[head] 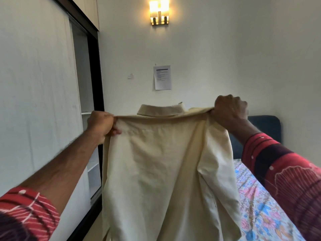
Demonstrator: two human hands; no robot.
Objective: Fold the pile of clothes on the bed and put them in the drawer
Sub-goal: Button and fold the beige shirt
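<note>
Shirt (156, 171) (cream, collar up) is hanging spread beside the bed (260, 214), left hand (101, 126) and right hand (230, 111) gripping its shoulders with curled fingers.

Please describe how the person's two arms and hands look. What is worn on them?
Both arms wear red patterned sleeves with white stripes, white dots and dark maroon bands. The left sleeve is pushed up, leaving the forearm bare. The right sleeve reaches near the wrist. Both hands are bare: no gloves, rings or watch visible.

Shirt (161, 171) hangs between both hands — wardrobe (86, 101) left, bed (264, 206) right.
</note>
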